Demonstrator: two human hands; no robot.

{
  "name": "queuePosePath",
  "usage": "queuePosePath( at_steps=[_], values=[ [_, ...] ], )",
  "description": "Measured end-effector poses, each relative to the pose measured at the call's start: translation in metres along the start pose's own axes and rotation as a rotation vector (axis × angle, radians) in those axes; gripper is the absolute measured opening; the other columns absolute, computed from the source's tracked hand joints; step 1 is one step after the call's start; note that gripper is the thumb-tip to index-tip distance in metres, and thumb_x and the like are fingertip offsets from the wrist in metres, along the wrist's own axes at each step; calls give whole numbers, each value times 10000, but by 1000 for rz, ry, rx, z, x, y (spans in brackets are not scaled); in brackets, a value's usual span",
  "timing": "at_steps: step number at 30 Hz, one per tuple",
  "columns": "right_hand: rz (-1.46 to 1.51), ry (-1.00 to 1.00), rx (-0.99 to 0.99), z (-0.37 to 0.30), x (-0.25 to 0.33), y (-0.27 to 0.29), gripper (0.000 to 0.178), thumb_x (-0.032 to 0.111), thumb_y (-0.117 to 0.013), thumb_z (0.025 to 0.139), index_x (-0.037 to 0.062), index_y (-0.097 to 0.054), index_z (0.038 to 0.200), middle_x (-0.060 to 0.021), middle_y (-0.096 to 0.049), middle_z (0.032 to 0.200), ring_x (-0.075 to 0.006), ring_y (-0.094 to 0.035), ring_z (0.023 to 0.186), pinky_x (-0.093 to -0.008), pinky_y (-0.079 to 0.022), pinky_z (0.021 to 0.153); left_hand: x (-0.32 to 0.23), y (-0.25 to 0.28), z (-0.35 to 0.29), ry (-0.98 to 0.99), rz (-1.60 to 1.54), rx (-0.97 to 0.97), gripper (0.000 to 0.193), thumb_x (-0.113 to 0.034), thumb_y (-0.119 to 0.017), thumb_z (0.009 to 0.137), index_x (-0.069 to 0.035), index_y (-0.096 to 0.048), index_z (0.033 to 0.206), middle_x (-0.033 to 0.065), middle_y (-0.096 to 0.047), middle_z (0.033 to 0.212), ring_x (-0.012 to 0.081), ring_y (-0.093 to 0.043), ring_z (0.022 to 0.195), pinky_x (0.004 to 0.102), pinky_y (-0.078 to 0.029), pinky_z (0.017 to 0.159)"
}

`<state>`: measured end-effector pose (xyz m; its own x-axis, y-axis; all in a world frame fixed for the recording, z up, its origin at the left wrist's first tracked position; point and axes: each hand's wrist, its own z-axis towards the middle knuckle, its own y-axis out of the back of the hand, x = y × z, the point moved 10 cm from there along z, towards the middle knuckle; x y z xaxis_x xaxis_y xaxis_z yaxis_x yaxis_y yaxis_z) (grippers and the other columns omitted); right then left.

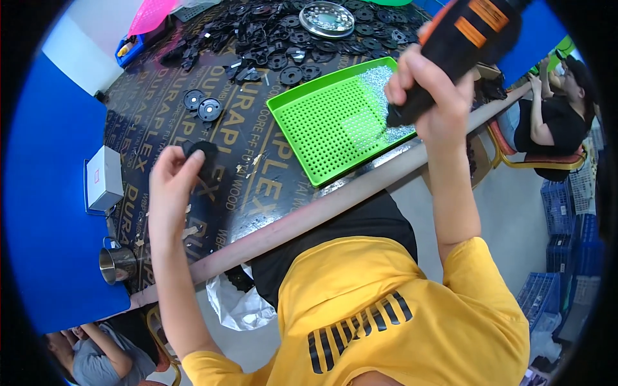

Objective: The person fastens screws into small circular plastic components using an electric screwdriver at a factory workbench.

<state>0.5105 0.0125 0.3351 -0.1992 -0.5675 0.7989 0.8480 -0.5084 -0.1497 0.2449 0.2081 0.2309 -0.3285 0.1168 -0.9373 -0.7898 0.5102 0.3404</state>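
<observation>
Black power tool with orange patches (pixel 473 33): It is up high. My right grip (pixel 438 83) is wrapped all the way around it, fingers curled in.

My left grip (pixel 172 170): The thumb and fingers are bent and nearly together. They pinch a small dark piece (pixel 206 154). It is blurry, so I cannot tell its shape, or if it touches the dark wooden counter with gold letters (pixel 248 132).

Pair of round black discs with shiny silver middles (pixel 209 110): They lie close together on the counter, just past my left grip. I think these two may be done, but I am not sure.

Lime green plastic tray full of little holes (pixel 312 125): It sits near my right grip. Tiny silver metal bits (pixel 378 82), maybe screws, are piled at its right end. There look to be lots to use.

Big messy heap of black plastic parts (pixel 257 32): It covers the far side. If those all need work, I guess most of the job is left.

Round silver metal dish (pixel 327 19): It sits among the heap.
</observation>
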Motion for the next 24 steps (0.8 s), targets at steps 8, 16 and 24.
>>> queuePosePath(
  at_steps=[8, 16, 24],
  values=[
    [-26, 34, -70, 26, -40, 8, 180, 23, -546, 753, 24, -429, 889, -74, -481, 585, -172, -503, 462, -305, -425, 465, 10, -98, -51, 152, -773, 160, 150, -106, -516, 864, 14, -531, 953, 70, -574, 842, 147, -585, 703, 305, -548, 662],
    [-56, 31, -72, 32, -50, 15, 184, 16, -551, 755, 27, -428, 893, -76, -479, 580, -174, -500, 459, -300, -420, 458, 27, -118, -48, 185, -875, 127, 119, -67, -505, 847, 10, -505, 938, 80, -575, 850, 185, -609, 701, 303, -547, 640],
    [-21, 66, -105, 33, -49, 17, 127, 25, -559, 747, 28, -442, 795, -76, -485, 570, -168, -503, 452, -295, -424, 452, 21, -118, -49, 168, -816, 156, 151, -59, -487, 829, 21, -508, 955, 108, -591, 834, 145, -586, 601, 215, -499, 490]
  ],
)
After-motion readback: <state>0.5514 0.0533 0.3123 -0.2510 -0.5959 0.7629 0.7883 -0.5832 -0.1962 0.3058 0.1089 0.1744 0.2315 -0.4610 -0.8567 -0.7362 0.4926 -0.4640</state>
